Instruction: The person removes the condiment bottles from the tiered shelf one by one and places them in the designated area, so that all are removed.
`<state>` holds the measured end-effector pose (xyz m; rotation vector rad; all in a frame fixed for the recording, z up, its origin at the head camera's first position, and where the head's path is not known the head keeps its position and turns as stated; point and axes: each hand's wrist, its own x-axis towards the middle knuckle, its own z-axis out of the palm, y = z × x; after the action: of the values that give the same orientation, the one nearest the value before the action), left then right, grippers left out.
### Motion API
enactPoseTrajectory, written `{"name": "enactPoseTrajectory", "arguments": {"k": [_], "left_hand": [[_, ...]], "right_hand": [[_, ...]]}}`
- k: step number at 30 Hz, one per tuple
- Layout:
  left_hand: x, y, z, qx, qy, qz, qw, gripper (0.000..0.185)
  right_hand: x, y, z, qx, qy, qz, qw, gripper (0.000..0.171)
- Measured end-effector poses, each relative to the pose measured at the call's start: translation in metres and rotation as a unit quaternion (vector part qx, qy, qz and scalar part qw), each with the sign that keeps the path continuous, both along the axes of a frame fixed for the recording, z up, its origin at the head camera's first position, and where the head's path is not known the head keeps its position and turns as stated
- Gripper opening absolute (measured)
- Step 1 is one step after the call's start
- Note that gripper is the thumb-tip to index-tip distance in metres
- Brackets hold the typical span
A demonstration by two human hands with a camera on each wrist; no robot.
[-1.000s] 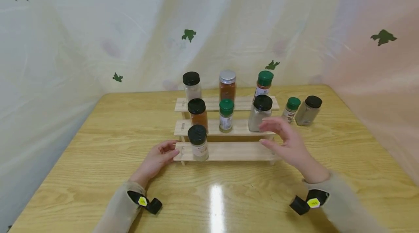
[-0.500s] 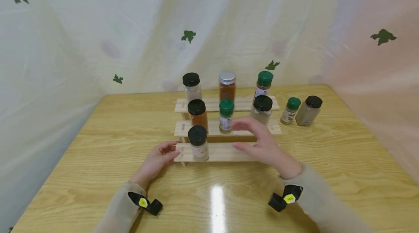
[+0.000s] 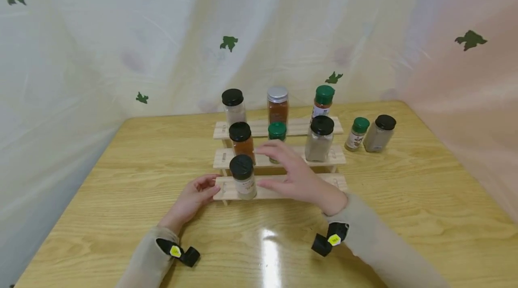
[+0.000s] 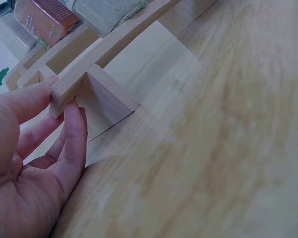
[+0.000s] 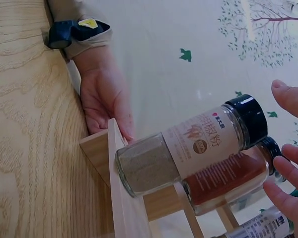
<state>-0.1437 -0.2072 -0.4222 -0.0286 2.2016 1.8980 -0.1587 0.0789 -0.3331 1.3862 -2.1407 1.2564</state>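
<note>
A person's left hand (image 3: 193,198) holds the left end of a three-tier wooden spice rack (image 3: 299,183) at the centre of the frame, its thumb on top of the lowest shelf board and its fingers (image 4: 72,144) curled under the board beside the rack's foot. The right hand (image 3: 297,179) hovers spread and holding nothing just right of a black-capped pepper jar (image 3: 243,176), which stands upright at the left end of the lowest shelf; thumb and fingers are apart on either side of the jar's height, not touching it. In the right wrist view the fingertips (image 5: 288,171) lie near the jar's cap. On the middle shelf stand a black-capped jar of red spice (image 3: 242,141), a green-capped bottle (image 3: 277,132) partly hidden by the right hand, and a black-capped grey jar (image 3: 319,138). The top shelf carries three more jars. At right of the rack, on the wooden counter (image 3: 425,189), stand a small green-capped bottle (image 3: 357,133) and a black-capped jar (image 3: 379,133), side by side
</note>
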Motion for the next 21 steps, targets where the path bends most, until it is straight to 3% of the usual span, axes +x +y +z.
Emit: {"name": "enactPoseTrajectory", "arguments": {"k": [10, 21], "left_hand": [[-0.001, 0.000, -0.001, -0.011, -0.006, 0.001, 0.9999, 0.047], [0.000, 0.000, -0.001, -0.014, -0.007, 0.005, 0.9999, 0.046]], "right_hand": [[-0.001, -0.018, 0.005, 0.025, -0.022, 0.000, 0.999, 0.059], [0.000, -0.025, -0.002, 0.044, -0.034, -0.003, 0.998, 0.056]]}}
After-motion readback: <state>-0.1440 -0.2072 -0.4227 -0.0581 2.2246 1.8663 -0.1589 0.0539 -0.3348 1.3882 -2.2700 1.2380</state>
